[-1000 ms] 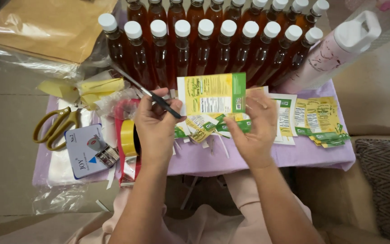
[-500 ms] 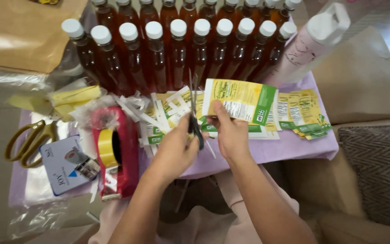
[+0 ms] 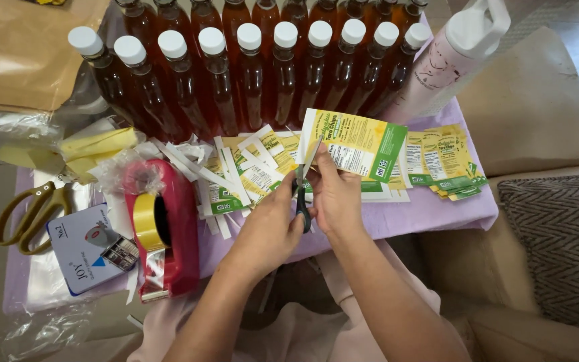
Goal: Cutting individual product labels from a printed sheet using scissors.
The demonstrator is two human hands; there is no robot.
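Observation:
My left hand point(image 3: 267, 224) grips a pair of dark-handled scissors point(image 3: 302, 190), blades pointing up into the left edge of a yellow-and-green label sheet point(image 3: 358, 142). My right hand point(image 3: 334, 194) pinches that sheet from below and holds it above the lavender-covered table point(image 3: 430, 216). Beneath the hands lies a heap of cut labels and white paper strips point(image 3: 241, 175). A neater stack of trimmed labels point(image 3: 445, 159) lies to the right.
Rows of amber bottles with white caps point(image 3: 249, 74) stand at the back, a pink-white jug point(image 3: 447, 64) beside them. Left of my hands lie a red tape dispenser point(image 3: 167, 231), a small blue-white box point(image 3: 88, 249) and yellow-handled scissors point(image 3: 27, 216). A patterned cushion point(image 3: 561, 248) lies right.
Both hands have come together near the table's middle. The scissors, first held away from the sheet, now have their blades at the sheet's left edge. The view has shifted right.

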